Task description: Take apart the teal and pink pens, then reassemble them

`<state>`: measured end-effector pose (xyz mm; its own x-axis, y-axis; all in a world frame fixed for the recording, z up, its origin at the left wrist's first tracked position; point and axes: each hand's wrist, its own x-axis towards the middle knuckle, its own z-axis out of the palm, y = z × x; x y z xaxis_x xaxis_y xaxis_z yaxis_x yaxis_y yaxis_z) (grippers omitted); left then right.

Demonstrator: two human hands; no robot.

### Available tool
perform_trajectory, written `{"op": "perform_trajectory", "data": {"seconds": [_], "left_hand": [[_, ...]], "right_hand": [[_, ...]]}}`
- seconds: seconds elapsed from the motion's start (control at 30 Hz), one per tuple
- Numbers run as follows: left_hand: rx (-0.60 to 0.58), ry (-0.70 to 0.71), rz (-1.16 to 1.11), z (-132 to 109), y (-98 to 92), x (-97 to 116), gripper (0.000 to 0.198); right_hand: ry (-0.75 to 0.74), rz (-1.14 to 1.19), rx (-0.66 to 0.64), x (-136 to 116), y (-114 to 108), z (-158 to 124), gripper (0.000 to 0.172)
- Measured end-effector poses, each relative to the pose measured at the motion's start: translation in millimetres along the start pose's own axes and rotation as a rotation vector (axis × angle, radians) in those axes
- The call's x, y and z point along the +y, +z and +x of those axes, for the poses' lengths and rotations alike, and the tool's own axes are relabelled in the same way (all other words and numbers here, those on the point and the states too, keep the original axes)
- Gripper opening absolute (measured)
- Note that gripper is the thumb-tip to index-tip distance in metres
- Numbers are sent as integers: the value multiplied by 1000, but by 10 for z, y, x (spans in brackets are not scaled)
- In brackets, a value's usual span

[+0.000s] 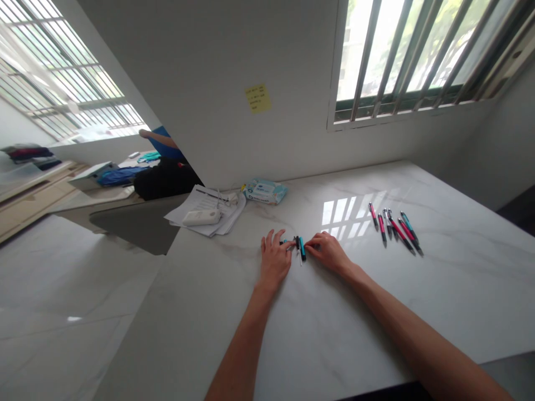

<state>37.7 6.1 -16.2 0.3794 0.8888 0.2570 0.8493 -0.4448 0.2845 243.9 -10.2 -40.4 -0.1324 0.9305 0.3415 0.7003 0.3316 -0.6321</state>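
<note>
Both my hands rest on a white marble table (334, 312) near its middle. My left hand (275, 259) lies palm down, its fingertips pinched on a small teal pen part (285, 241). My right hand (329, 252) is curled, fingers pinched together beside a teal and black pen piece (301, 249) that lies between the two hands. A thin pen insert lies next to that piece. Whether the right fingers actually grip anything is hidden.
Several pink and teal pens (395, 225) lie in a row to the right. At the back left sit papers with a white device (202, 216) and a pack of wipes (264, 191). A yellow sticky note (257, 98) is on the wall. Another person's arm (161, 139) shows far left.
</note>
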Motion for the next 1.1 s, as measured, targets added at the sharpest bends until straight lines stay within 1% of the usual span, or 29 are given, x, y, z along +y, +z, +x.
{"op": "perform_trajectory", "data": {"seconds": [0.1, 0.17, 0.27, 0.33, 0.37, 0.4, 0.43, 0.5, 0.57, 0.63, 0.7, 0.77, 0.83, 0.97, 1.1], "left_hand": [[2, 10, -4, 3, -14, 18, 41], [26, 10, 0, 11, -80, -10, 39], [82, -42, -6, 20, -265, -177, 37], [69, -112, -5, 14, -411, -353, 36], [42, -137, 0, 7, -477, -443, 34], [-9, -144, -5, -4, -534, -525, 30], [-78, -125, -25, -17, -580, -595, 27], [-176, -100, -64, -46, -635, -685, 22], [-249, -68, -108, -72, -646, -714, 19], [-282, -40, -147, -88, -627, -704, 20], [-281, -27, -168, -90, -595, -678, 23], [-269, -24, -169, -84, -564, -649, 25], [-260, -17, -165, -76, -540, -625, 27], [-239, 23, -166, -68, -503, -588, 27], [-222, 49, -181, -61, -475, -553, 27]], "right_hand": [[-3, 0, -6, 10, 7, 3, 16], [0, -1, -6, 19, 10, 6, 16], [14, 11, 9, 29, 9, 10, 16], [22, 27, 19, 27, 6, 11, 17], [25, 34, 21, 24, 3, 11, 17], [27, 41, 21, 21, 1, 12, 17], [30, 44, 22, 19, 0, 12, 17], [38, 44, 20, 20, -2, 12, 17], [48, 41, 15, 26, -7, 13, 17], [46, 42, 24, 19, -21, 11, 17], [16, 40, 77, -28, -42, 6, 16], [-46, 16, 144, -126, -58, -5, 17], [-114, -43, 163, -258, -50, -20, 18], [-184, -169, 68, -455, 60, -43, 21], [-173, -209, 15, -451, 188, -39, 24]]}}
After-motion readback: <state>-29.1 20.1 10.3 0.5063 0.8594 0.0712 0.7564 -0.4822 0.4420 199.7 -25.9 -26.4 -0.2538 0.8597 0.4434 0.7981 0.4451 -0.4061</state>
